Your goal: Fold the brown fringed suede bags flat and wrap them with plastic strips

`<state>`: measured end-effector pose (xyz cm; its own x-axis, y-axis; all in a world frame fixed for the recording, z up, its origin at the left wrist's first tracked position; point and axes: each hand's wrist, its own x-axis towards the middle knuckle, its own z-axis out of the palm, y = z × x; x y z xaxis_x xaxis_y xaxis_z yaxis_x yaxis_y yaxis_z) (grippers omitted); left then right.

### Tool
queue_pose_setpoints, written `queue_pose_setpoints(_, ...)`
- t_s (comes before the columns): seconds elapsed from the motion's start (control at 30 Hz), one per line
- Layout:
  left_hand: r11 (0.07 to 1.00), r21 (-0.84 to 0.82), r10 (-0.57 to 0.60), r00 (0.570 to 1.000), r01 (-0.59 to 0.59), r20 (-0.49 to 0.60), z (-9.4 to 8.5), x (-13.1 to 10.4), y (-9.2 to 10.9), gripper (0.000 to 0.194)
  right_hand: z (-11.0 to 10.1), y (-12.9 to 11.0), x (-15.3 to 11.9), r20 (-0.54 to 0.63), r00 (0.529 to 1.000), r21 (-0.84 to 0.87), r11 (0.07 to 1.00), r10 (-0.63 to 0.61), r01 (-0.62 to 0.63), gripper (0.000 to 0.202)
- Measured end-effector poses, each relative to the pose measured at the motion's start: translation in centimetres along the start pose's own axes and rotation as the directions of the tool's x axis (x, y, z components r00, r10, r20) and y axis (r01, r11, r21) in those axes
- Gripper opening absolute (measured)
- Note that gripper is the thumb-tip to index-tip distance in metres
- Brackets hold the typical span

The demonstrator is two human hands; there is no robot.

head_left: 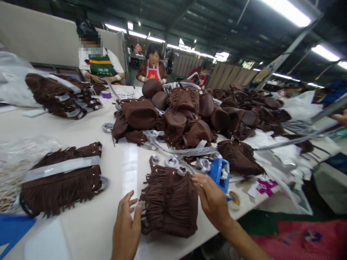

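Note:
A dark brown fringed bag (170, 202) lies in front of me on the table, with metal eyelets and a wrapped strap end at its top edge. My left hand (127, 220) is beside its left edge, fingers apart and the thumb close to the fringe. At the bag's upper right corner, my right hand (211, 202) has its fingers curled and pinched on the edge. Just behind that hand stands a blue tape dispenser (220, 175). Plastic-wrapped strap rolls (172, 161) lie behind the bag.
Another fringed bag with a pale band (65, 168) lies left on the white table (89, 231). A large heap of brown bags (173, 119) fills the middle, and a stack (62, 95) stands far left. Co-workers (101, 65) are across the table. A tape roll (234, 200) sits near the right edge.

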<state>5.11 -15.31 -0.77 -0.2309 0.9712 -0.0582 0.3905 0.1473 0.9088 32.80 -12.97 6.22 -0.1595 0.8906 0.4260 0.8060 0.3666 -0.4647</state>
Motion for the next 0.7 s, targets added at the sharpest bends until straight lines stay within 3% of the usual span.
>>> queue_pose_setpoints(0.03,0.983,0.095,0.159,0.987,-0.157,-0.012,0.2,-0.8,0.7,0.05,0.0,-0.7,-2.0,0.023,1.0,-0.023,1.0,-0.012,0.012,0.026)
queue_pose_setpoints(0.07,0.927,0.184,0.324,0.945,-0.326,0.042,0.7,-1.5,1.4,0.049,0.3,-1.2,-3.8,0.071,0.997,-0.032,0.999,0.003,-0.001,0.03)
queue_pose_setpoints(0.13,0.734,0.291,0.549,0.788,-0.614,0.278,2.1,-2.4,2.6,0.06,1.6,-1.5,-6.5,0.162,0.984,-0.042,0.996,0.079,-0.073,0.043)
queue_pose_setpoints(0.17,0.634,0.317,0.586,0.705,-0.706,0.399,3.0,-2.6,3.0,0.069,2.3,-1.3,-7.4,0.187,0.976,-0.044,0.993,0.116,-0.109,0.049)
queue_pose_setpoints(0.2,0.556,0.345,0.581,0.65,-0.756,0.49,3.8,-2.6,3.1,0.078,2.9,-1.0,-8.1,0.202,0.97,-0.039,0.991,0.136,-0.131,0.054)
queue_pose_setpoints(0.23,0.505,0.38,0.559,0.629,-0.775,0.541,4.6,-2.6,3.1,0.084,3.4,-0.7,-8.4,0.211,0.967,-0.029,0.99,0.144,-0.141,0.056)
queue_pose_setpoints(0.3,0.465,0.455,0.516,0.649,-0.76,0.559,5.6,-2.4,2.9,0.081,3.5,-0.4,-8.6,0.208,0.967,-0.005,0.989,0.147,-0.149,0.057)
queue_pose_setpoints(0.4,0.423,0.548,0.487,0.691,-0.721,0.534,5.8,-2.3,3.1,0.058,2.2,-1.3,-8.3,0.187,0.974,0.019,0.991,0.126,-0.132,0.059)
queue_pose_setpoints(0.47,0.352,0.579,0.485,0.673,-0.735,0.558,5.5,-2.5,4.1,0.036,1.4,-2.2,-8.7,0.177,0.979,0.047,0.992,0.104,-0.113,0.058)
queue_pose_setpoints(0.53,0.327,0.572,0.447,0.656,-0.752,0.608,5.1,-2.6,5.4,0.029,1.3,-2.8,-9.8,0.153,0.98,0.102,0.985,0.124,-0.14,0.055)
queue_pose_setpoints(0.63,0.45,0.521,0.342,0.679,-0.725,0.65,5.3,-3.1,7.1,0.037,1.8,-2.7,-12.5,0.084,0.947,0.202,0.926,0.309,-0.319,0.045)
queue_pose_setpoints(0.7,0.534,0.495,0.29,0.699,-0.685,0.654,6.2,-3.7,8.0,0.039,1.7,-2.3,-14.3,0.047,0.876,0.27,0.838,0.48,-0.474,0.039)
